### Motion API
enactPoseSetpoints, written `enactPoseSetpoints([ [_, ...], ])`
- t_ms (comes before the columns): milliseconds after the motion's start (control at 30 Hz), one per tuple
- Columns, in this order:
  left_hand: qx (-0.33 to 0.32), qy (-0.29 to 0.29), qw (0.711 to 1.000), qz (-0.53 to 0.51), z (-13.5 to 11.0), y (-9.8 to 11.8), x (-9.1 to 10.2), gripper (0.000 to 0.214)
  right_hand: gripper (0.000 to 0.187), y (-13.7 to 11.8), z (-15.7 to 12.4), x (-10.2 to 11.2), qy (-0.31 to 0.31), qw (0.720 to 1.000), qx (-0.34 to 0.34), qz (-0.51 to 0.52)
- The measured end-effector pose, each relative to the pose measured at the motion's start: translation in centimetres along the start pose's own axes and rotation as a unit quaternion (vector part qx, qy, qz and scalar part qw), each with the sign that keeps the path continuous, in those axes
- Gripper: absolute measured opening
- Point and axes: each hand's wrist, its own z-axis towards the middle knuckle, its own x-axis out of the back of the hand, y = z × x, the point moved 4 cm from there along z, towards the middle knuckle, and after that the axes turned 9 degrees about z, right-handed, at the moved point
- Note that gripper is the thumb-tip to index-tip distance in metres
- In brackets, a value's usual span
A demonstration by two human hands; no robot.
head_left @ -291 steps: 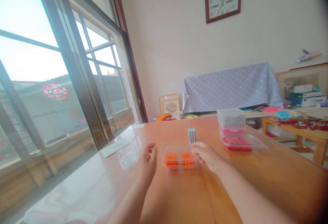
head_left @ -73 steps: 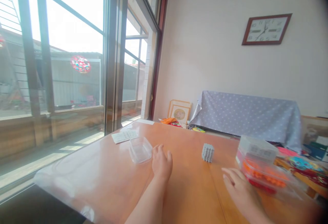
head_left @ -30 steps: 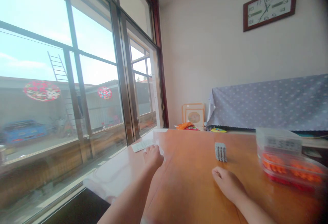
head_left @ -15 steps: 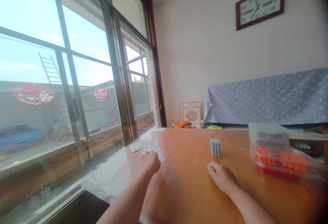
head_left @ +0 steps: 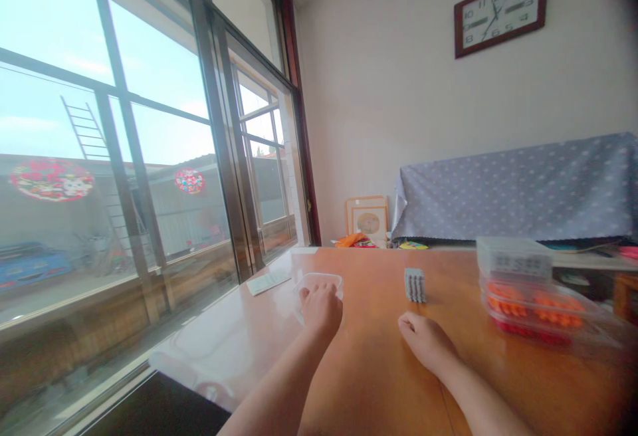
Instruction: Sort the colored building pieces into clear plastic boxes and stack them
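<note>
My left hand is over a shallow clear plastic container on the left part of the table. Its fingers curl at the container's near side and hide part of it. My right hand rests in a loose fist on the tabletop, thumb side up; whatever its curled fingers may hold is hidden. Just beyond that fist stands a small grey ridged block, which looks like a stack of thin pieces, apart from the hand.
At the right stand stacked clear plastic boxes, with orange and red pieces in the lower ones. A pale booklet or card lies left of the container. Windows line the left side of the wooden table.
My left hand has moved right across the table, and the clear container has shifted right with it. My right hand and the grey block stay about where they were; the view has turned slightly.
</note>
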Motion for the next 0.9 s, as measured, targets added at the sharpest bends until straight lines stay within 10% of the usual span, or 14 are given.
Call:
enactPoseSetpoints([
  [500,-0.132,-0.042,0.988,-0.066,-3.3,11.8,-2.3,0.025,0.030,3.2,1.2,-0.3,0.014,1.000,-0.021,0.019],
  [733,-0.155,0.020,0.978,-0.139,-4.3,10.4,-1.6,0.031,0.038,3.1,1.1,0.2,0.053,0.997,-0.042,0.040],
  [900,-0.036,0.026,0.990,-0.132,-3.6,5.2,-1.7,0.022,0.038,1.6,0.6,0.5,0.063,0.996,-0.026,0.064],
])
